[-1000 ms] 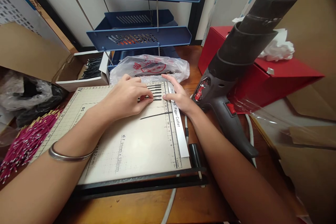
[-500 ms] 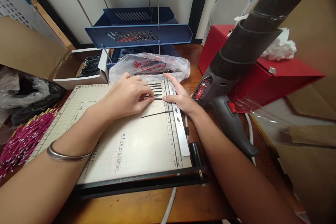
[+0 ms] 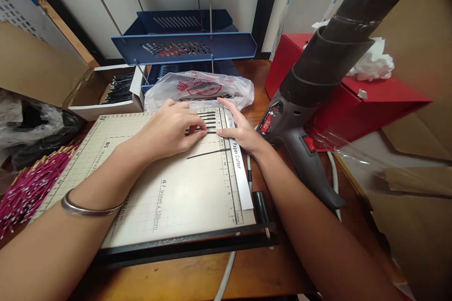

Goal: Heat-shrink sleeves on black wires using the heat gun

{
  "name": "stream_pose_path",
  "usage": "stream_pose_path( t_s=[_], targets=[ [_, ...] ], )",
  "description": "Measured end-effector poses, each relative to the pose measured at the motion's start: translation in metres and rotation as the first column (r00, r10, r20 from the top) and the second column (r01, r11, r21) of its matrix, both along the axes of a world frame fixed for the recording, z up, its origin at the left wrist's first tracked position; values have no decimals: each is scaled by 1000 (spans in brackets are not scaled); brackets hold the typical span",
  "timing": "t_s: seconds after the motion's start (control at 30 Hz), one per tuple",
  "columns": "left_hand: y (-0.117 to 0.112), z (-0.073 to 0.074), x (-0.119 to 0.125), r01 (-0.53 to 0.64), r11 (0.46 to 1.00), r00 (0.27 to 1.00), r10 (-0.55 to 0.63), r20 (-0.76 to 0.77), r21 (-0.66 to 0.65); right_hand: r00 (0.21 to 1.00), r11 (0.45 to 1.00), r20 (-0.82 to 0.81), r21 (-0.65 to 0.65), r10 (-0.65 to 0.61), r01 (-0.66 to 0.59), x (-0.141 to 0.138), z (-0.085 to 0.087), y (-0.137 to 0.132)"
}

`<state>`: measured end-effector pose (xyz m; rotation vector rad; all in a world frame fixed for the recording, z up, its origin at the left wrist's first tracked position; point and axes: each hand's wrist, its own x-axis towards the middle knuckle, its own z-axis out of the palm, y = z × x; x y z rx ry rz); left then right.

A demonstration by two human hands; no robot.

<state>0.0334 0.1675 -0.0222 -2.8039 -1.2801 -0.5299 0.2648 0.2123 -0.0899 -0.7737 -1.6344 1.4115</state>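
My left hand (image 3: 176, 127) rests over the upper part of a cream paper cutter board (image 3: 197, 197), thumb and forefinger pinched on a thin black wire (image 3: 212, 132). At the board's right edge lies my right hand (image 3: 243, 131), its thumb tip touching the wire's right end. The thumb and forefinger of that hand are spread apart; its other fingers are mostly hidden. Several short black wires with thicker ends (image 3: 211, 120) lie in rows just above the pinch. Below, a longer, slightly curved black wire (image 3: 208, 154) lies alone on the board.
A grey heat gun (image 3: 300, 117) stands right of the board, before a red box (image 3: 384, 99). Behind are a clear plastic bag (image 3: 162, 91) and a blue rack (image 3: 183, 46). At left are magenta wires (image 3: 35, 183) and an open box of black wires (image 3: 122, 87).
The view has shifted slightly, so everything appears a little farther left. Both hands keep nearly the same place on the board, and the left pinch stays on the wire.
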Motion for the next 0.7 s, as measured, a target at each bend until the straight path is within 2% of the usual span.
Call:
stream_pose_path(
  t_s=[0.7],
  targets=[
    [1,-5,-2,11,1000,1000,-11,9,9,999,996,-49,-88,13,-18,-2,0,0]
  ],
)
